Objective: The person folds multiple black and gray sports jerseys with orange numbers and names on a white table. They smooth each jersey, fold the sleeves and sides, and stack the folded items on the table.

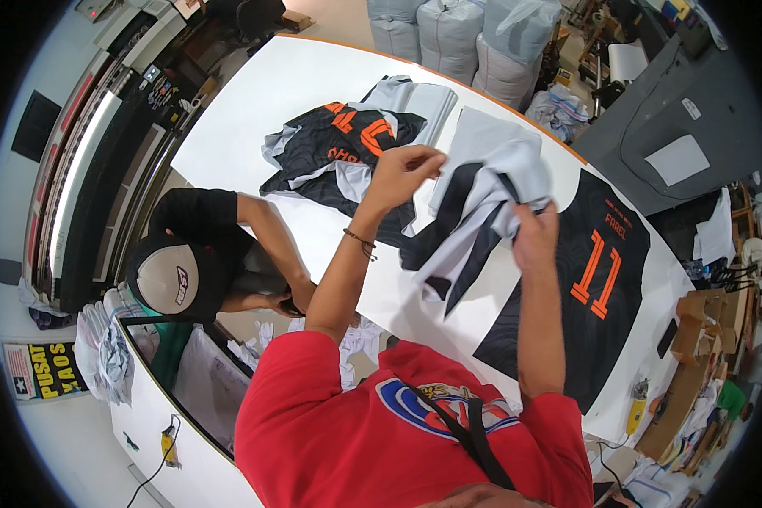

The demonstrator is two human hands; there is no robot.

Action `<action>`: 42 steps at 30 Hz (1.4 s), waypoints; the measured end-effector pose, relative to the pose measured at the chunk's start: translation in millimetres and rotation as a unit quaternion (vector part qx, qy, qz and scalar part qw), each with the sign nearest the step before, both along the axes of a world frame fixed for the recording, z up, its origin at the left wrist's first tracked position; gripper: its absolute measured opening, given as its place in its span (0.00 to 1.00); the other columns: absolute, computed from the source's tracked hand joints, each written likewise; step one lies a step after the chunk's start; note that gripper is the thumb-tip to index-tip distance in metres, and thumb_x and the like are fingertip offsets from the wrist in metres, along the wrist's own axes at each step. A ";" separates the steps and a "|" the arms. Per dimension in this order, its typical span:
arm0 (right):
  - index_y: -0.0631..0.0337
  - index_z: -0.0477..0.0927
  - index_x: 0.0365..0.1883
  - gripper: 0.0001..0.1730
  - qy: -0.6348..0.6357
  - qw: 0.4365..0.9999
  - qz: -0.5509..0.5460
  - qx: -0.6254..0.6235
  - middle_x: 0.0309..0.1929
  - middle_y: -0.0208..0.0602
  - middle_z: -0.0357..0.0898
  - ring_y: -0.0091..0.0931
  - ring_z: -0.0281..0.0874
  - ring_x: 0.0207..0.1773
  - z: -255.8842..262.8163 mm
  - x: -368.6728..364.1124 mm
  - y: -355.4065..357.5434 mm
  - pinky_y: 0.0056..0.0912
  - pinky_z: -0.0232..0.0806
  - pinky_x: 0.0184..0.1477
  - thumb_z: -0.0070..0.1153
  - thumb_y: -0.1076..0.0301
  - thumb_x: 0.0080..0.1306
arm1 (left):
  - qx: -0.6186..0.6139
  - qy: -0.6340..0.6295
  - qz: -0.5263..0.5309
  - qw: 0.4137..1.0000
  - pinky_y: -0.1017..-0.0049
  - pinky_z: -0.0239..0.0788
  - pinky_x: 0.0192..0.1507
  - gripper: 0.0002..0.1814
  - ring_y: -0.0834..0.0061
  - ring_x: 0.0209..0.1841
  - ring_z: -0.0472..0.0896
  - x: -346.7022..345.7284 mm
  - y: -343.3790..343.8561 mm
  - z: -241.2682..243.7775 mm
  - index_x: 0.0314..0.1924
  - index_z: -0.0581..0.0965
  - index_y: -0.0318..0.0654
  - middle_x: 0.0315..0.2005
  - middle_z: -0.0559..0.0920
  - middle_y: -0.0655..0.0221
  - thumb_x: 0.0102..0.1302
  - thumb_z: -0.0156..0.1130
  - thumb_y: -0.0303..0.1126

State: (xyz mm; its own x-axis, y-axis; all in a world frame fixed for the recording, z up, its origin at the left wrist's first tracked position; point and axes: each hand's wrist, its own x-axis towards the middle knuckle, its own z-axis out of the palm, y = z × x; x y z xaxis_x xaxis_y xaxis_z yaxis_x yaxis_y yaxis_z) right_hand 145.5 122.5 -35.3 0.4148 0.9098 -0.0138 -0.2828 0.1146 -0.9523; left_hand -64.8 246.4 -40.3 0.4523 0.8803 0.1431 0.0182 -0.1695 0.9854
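Note:
My right hand (536,235) grips a bunched bundle of black and white fabric pieces (476,222), whose strips hang down over the white table (228,127). Up and to the left, my left hand (409,174) is raised with thumb and forefinger drawn together; no cloth shows between them. Just beyond it lies a crumpled heap of black jersey fabric (311,136) with orange printing and white undersides. A black jersey panel (584,279) with an orange number and lettering is spread flat to the right of my right forearm. Pale folded fabric (495,133) lies behind the bundle.
A person in a cap (171,273) leans at the table's left side, by an open bin (209,368). A dark phone-like object (668,338) and a yellow corded tool (637,409) lie at the right. Stuffed sacks (447,41) stand beyond the far edge.

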 end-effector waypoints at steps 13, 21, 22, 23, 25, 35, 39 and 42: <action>0.66 0.69 0.60 0.29 -0.193 0.967 -0.161 0.042 0.55 0.39 0.75 0.29 0.74 0.56 6.2 79.4 67.6 0.31 0.67 0.57 0.65 0.73 0.63 | -0.249 0.014 0.405 0.880 0.80 0.76 0.22 0.21 0.73 0.27 0.87 -107.6 104.1 -199.1 0.36 0.82 0.25 0.25 0.85 0.63 0.64 0.67 0.43; 0.62 0.67 0.65 0.33 -0.257 0.954 0.015 -0.153 0.52 0.43 0.77 0.28 0.77 0.49 -89.0 57.4 0.2 0.31 0.71 0.51 0.66 0.67 0.63 | -0.047 0.194 0.525 0.828 0.68 0.73 0.37 0.16 0.74 0.30 0.83 -133.4 153.8 -248.4 0.31 0.81 0.31 0.22 0.82 0.62 0.64 0.62 0.40; 0.62 0.69 0.63 0.31 -0.257 0.950 0.040 -0.171 0.51 0.41 0.78 0.27 0.78 0.48 -95.5 59.7 -12.4 0.30 0.71 0.50 0.66 0.67 0.64 | -0.043 0.120 0.530 0.838 0.70 0.72 0.36 0.16 0.77 0.29 0.81 -133.5 151.3 -244.2 0.29 0.80 0.31 0.22 0.81 0.65 0.65 0.61 0.40; 0.63 0.71 0.61 0.29 -0.257 0.945 0.067 -0.188 0.49 0.40 0.79 0.26 0.78 0.47 -101.4 61.4 -23.9 0.30 0.71 0.49 0.65 0.68 0.64 | -0.040 0.045 0.534 0.843 0.72 0.70 0.34 0.16 0.80 0.28 0.79 -135.3 150.4 -238.5 0.28 0.79 0.32 0.22 0.81 0.68 0.66 0.61 0.39; 0.64 0.74 0.59 0.25 -0.248 0.941 0.106 -0.206 0.44 0.37 0.80 0.23 0.77 0.43 -103.5 61.9 -34.0 0.26 0.70 0.45 0.65 0.68 0.65 | -0.058 -0.234 0.378 0.894 0.83 0.62 0.31 0.09 0.90 0.29 0.73 -143.0 148.8 -214.6 0.32 0.79 0.43 0.29 0.80 0.81 0.71 0.55 0.34; 0.56 0.72 0.63 0.35 -0.259 0.956 0.117 -0.078 0.52 0.33 0.77 0.25 0.75 0.55 -69.8 17.2 -5.8 0.32 0.70 0.50 0.71 0.64 0.58 | 0.101 -0.382 0.147 0.907 0.66 0.74 0.54 0.21 0.66 0.51 0.81 -85.8 19.8 126.1 0.56 0.75 0.35 0.49 0.81 0.62 0.71 0.52 0.41; 0.51 0.59 0.73 0.55 -0.315 0.930 0.175 0.066 0.70 0.40 0.61 0.34 0.63 0.68 -42.9 -34.9 12.3 0.41 0.69 0.55 0.78 0.59 0.49 | 0.259 -0.271 0.191 0.907 0.80 0.71 0.45 0.15 0.75 0.37 0.80 -71.6 -9.5 190.0 0.46 0.73 0.33 0.37 0.81 0.65 0.72 0.45 0.37; 0.56 0.69 0.65 0.41 -0.366 0.896 0.224 0.110 0.59 0.43 0.72 0.32 0.72 0.59 -72.4 -56.0 20.5 0.39 0.69 0.52 0.74 0.61 0.54 | 0.424 -0.109 0.261 0.860 0.78 0.74 0.46 0.16 0.76 0.41 0.81 -74.8 0.4 204.7 0.49 0.77 0.30 0.38 0.82 0.65 0.71 0.51 0.35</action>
